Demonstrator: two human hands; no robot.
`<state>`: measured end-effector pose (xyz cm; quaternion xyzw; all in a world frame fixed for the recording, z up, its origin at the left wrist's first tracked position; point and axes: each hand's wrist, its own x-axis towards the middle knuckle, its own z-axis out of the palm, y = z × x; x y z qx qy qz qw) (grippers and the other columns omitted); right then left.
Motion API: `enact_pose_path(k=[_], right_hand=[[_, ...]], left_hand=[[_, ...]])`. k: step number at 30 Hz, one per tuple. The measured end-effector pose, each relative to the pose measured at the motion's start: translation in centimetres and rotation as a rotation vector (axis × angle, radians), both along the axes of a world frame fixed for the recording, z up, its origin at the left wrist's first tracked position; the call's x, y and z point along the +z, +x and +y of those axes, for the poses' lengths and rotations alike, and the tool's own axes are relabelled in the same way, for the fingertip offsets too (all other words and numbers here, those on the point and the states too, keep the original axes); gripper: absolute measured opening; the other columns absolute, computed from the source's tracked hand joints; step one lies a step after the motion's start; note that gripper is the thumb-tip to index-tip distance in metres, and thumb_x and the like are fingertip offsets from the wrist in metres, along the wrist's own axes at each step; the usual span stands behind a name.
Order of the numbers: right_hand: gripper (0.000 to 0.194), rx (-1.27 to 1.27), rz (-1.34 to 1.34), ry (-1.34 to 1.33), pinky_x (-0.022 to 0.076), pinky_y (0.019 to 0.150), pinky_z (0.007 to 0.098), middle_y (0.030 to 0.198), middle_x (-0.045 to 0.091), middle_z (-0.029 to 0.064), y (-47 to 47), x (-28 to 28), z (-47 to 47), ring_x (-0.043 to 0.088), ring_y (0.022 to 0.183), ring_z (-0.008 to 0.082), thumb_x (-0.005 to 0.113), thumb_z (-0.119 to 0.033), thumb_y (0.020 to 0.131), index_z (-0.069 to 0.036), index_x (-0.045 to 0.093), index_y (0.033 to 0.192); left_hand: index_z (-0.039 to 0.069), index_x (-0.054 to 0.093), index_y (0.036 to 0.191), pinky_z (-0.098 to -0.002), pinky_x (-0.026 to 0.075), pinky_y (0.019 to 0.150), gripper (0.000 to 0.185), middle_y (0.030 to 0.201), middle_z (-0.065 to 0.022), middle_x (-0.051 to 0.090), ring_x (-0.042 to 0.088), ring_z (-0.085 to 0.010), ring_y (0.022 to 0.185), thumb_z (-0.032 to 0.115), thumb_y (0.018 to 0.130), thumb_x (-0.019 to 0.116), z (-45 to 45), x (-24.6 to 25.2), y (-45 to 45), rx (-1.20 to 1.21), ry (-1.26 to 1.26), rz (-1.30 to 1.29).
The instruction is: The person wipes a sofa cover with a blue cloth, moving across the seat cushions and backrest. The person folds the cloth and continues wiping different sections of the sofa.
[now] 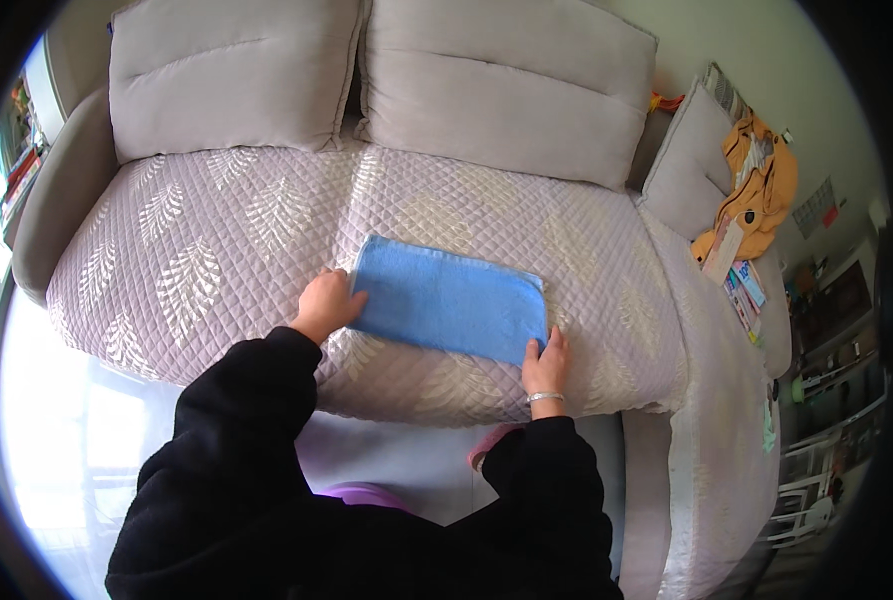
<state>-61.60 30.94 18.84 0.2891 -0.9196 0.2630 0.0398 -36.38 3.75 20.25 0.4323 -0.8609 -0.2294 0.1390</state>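
Note:
A blue towel (450, 300), folded into a rectangle, lies flat on the quilted seat cover (236, 292) of a sofa. At its left edge is my left hand (328, 306), thumb over the cloth and the other fingers curled beside the edge. My right hand (546, 369) pinches the lower right corner, the thumb on the cloth and the fingers along the side; a silver bracelet circles that wrist. A pale hem shows along the towel's far edge.
Grey back cushions (506, 90) line the sofa's rear. At the right, an orange bag (761, 180) and several books (743, 296) rest by another cushion (690, 161). Below the seat's front edge are a purple plastic object (364, 495) and a pink slipper (487, 444) on the floor.

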Motion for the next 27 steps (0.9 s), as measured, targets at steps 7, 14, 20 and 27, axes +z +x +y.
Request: enact_pose_path(k=[7,14,20,27], right_hand=[[0.048,0.068,-0.139,0.02,0.0501,0.084,0.048,0.102,0.065,0.0291,-0.9,1.7,0.5,0.063,0.096,0.0436,0.069,-0.031,0.084,0.01,0.061,0.109],[0.044,0.005,-0.287,-0.108,0.0512,0.072,0.046,0.088,0.069,0.0247,-3.1,0.7,-0.5,0.067,0.081,0.0367,0.07,-0.035,0.082,0.008,0.065,0.092],[0.028,0.003,-1.06,-0.435,0.0456,0.049,0.0305,0.082,0.066,0.0062,2.1,2.9,-0.5,0.058,0.059,0.0149,0.073,-0.022,0.079,-0.002,0.063,0.096],[0.017,0.222,-1.405,-0.402,0.0401,0.044,0.0222,0.075,0.061,0.0026,11.5,4.2,-2.3,0.051,0.051,0.0091,0.072,-0.012,0.082,-0.004,0.061,0.092]], left_hand=[[-0.007,0.065,0.095,-0.0448,0.054,0.078,0.053,0.092,-0.0252,0.069,0.067,-0.0388,0.089,0.038,0.07,0.077,-1.2,-0.5,-0.7,0.047,0.2,0.094],[-0.001,0.07,0.094,-0.0429,0.054,0.077,0.04,0.087,-0.0217,0.07,0.068,-0.0364,0.087,0.028,0.067,0.071,-1.7,0.2,-0.8,-0.029,0.31,0.059],[0.003,0.069,0.095,-0.0435,0.054,0.076,0.033,0.084,-0.021,0.07,0.068,-0.0371,0.083,0.025,0.069,0.066,-3.7,4.0,0.2,0.152,0.092,0.306],[0.008,0.065,0.092,-0.0408,0.052,0.064,0.017,0.079,-0.013,0.064,0.065,-0.0319,0.067,0.013,0.076,0.066,-0.4,7.5,-0.8,0.034,-0.513,0.637]])
